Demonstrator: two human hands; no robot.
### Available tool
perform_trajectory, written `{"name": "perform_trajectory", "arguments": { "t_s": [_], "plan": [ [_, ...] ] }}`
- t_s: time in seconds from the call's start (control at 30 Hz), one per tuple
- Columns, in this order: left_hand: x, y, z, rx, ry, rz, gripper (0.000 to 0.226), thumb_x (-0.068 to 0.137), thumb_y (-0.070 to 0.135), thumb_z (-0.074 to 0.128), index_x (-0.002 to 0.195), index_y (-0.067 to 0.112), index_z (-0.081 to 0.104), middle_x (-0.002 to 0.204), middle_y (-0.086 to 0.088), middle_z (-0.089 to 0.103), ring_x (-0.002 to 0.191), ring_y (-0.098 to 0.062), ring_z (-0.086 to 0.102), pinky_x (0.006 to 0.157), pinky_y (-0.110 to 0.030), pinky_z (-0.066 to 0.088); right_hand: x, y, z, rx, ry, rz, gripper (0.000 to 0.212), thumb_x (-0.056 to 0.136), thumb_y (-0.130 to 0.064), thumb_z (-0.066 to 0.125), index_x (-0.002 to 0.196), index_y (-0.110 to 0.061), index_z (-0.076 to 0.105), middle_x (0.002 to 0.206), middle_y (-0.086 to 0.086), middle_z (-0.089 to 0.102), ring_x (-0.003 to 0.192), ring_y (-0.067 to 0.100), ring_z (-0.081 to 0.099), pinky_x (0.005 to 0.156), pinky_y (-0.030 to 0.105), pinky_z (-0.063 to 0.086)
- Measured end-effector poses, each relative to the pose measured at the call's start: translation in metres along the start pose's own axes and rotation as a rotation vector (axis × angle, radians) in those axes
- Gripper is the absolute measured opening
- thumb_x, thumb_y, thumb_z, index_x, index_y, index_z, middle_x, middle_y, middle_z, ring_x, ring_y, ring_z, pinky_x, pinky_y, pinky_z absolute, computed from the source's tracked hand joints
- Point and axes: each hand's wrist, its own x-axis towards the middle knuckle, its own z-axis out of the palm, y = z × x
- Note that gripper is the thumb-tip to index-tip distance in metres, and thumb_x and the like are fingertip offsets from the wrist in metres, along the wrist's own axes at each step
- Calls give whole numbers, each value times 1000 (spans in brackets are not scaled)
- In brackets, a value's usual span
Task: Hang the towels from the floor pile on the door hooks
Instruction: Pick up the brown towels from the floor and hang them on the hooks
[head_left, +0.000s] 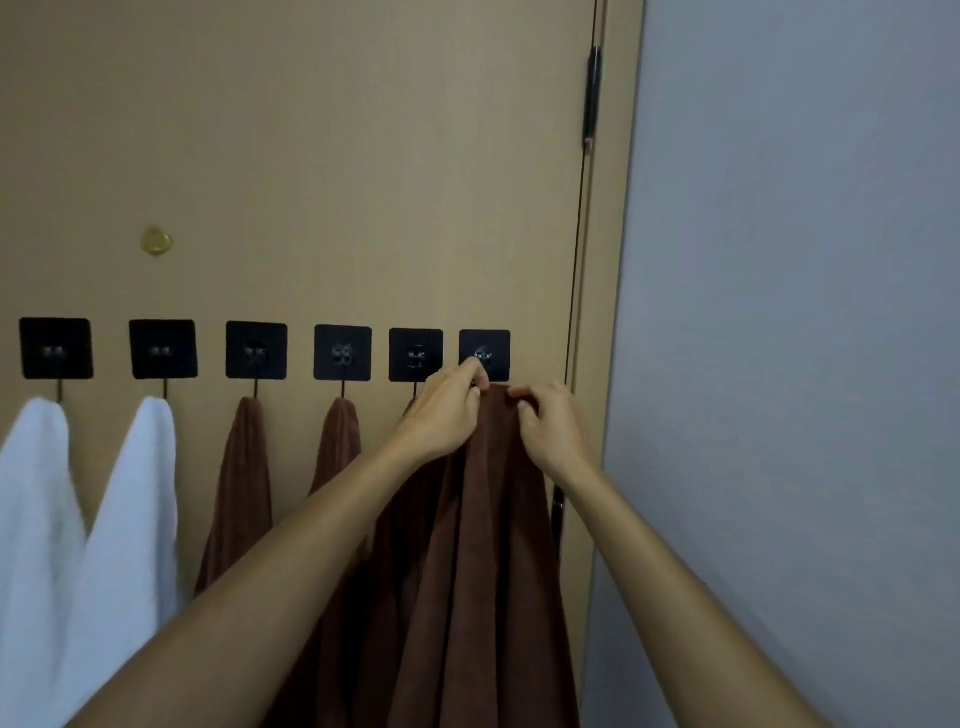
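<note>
Your left hand (447, 410) and right hand (545, 431) both pinched the top edge of the brown towel (488, 545) with curled fingers, holding it just below the rightmost hook plate (484, 355) on the door (311, 156). The towel hung down between your forearms. Four other towels hung from hooks to the left: two white (36, 493), two brown (244, 478).

Both bare arms reach up and forward, close together. The left hand (444, 410) has its fingers curled, and the thumb and forefinger pinch the top edge of the brown towel (488, 519). The right hand (550, 428) is just beside it, at the same height, fingers bent and gripping the same edge.
</note>
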Motion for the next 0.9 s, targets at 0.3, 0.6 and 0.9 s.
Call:
{"name": "perform_trajectory", "arguments": {
  "t_s": [0.3, 0.6, 0.9],
  "plan": [
    [6, -22, 34, 113, -75, -97, 18, 98, 20, 36, 109, 14, 49, 110, -9, 54, 89, -24, 56, 79, -40, 50, 15, 26, 38, -123, -51, 18, 31, 97, -31, 42, 106, -13, 66, 105, 6, 60, 107, 20, 52, 91, 36, 47],
    [-37, -7, 72, 262, 3, -212, 45, 100, 21, 35, 142, 8, 29, 135, -13, 37, 121, -25, 42, 95, -34, 45, -44, 42, 61, 230, -147, 79, 37, 103, -29, 26, 98, -14, 60, 91, 5, 62, 81, 18, 58, 74, 35, 48],
    [-128, -18, 109, -123, -230, -327, 62, 101, 16, 30, 151, 13, -6, 152, -12, 28, 133, -23, 41, 110, -31, 35, -130, 71, 81, 392, -289, 165, 41, 104, -27, 24, 143, -22, 35, 134, -7, 52, 116, 0, 52, 91, 0, 34]
  ]
}}
